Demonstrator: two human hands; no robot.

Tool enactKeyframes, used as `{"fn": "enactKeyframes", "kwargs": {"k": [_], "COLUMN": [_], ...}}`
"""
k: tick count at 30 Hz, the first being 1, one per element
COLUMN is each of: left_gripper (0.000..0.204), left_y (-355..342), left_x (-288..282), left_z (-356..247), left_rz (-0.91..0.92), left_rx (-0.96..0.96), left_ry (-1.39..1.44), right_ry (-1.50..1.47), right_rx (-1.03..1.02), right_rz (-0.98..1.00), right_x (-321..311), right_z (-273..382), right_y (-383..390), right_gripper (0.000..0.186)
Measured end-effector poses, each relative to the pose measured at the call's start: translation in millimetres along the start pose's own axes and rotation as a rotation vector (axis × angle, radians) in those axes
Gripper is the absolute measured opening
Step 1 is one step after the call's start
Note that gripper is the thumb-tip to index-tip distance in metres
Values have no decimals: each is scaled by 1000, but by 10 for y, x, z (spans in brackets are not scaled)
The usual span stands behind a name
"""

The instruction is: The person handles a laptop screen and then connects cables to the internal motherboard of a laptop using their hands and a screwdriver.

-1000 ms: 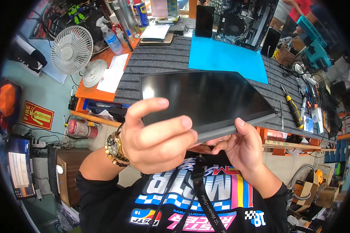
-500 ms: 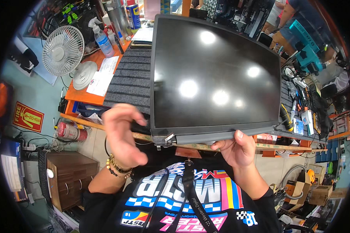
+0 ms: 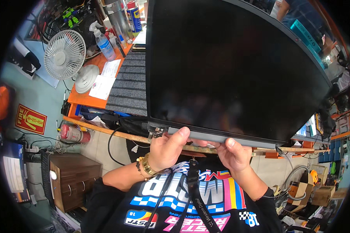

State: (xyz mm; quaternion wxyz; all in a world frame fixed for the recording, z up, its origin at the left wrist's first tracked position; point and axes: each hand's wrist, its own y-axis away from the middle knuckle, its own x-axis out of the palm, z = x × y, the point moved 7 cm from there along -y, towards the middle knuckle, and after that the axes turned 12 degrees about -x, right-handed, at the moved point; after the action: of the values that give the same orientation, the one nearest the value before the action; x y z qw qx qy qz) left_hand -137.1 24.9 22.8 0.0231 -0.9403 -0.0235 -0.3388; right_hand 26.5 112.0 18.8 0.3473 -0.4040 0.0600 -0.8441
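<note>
A dark laptop screen assembly (image 3: 237,70) with a black bezel is raised in front of me, its dark glass facing the camera. A grey strip (image 3: 214,136) runs along its bottom edge, with metal hinge pieces (image 3: 157,131) at the left corner. My left hand (image 3: 169,147) grips the bottom edge beside that corner, thumb on the strip and fingers hidden behind. My right hand (image 3: 235,155) holds the same edge further right, thumb up in front and fingers partly hidden underneath.
The mat-covered workbench (image 3: 124,85) is mostly behind the screen. At the left are a fan (image 3: 64,54), spray bottle (image 3: 104,44), aerosol can (image 3: 134,17) and papers (image 3: 102,87). Below stand a wooden cabinet (image 3: 68,178) and fire extinguisher (image 3: 74,134). Another person (image 3: 284,9) is partly visible top right.
The screen has risen and now covers more of the bench and the open laptop behind. My left hand has moved from over the glass, then off it, onto the bottom edge beside my right hand.
</note>
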Motion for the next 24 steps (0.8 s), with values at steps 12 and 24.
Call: {"fn": "enactKeyframes", "kwargs": {"k": [12,24], "left_gripper": [33,19], "left_y": [-68,-115], "left_x": [-46,-61], "left_z": [-5,30], "left_rz": [-1,-76], "left_rx": [67,59], "left_ry": [-88,-16], "right_ry": [-19,54], "right_rx": [34,13], "right_rz": [-180,-245], "right_x": [-68,-100], "right_z": [-39,2], "right_y": [-51,-107], "right_gripper": [23,19]}}
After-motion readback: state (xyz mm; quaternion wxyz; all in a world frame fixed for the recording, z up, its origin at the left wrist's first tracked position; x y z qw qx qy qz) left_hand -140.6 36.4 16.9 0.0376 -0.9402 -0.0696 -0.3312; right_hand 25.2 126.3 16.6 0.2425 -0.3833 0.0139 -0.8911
